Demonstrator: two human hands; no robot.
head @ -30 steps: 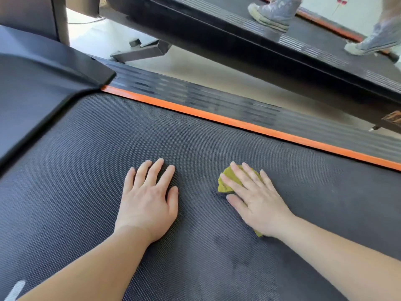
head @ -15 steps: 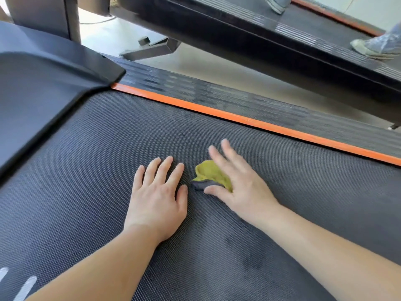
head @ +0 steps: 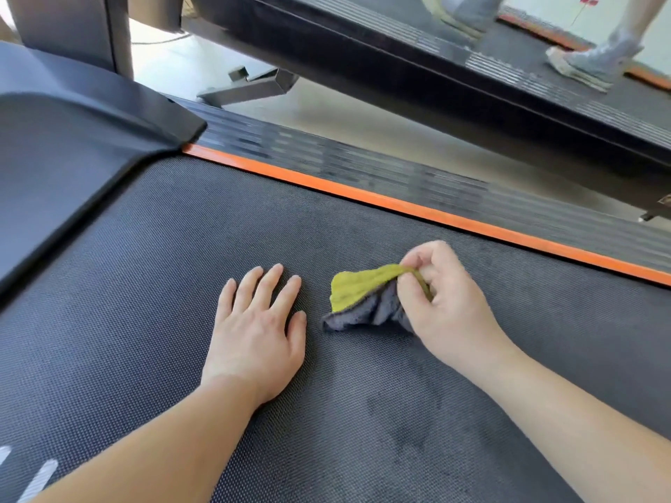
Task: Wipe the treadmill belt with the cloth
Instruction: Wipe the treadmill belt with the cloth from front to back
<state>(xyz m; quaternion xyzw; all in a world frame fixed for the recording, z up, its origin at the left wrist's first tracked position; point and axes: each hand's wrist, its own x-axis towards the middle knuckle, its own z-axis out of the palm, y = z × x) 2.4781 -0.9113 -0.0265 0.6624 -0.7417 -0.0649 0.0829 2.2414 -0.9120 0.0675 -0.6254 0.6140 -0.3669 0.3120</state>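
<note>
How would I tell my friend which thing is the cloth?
Find the wide dark treadmill belt with the orange stripe along its edge. Near its middle, the right hand pinches the cloth, beside the flat left hand. It is the only crumpled thing there, yellow-green on one side, grey on the other.

Pale floor (head: 348, 118), second treadmill (head: 392, 74) alongside
</note>
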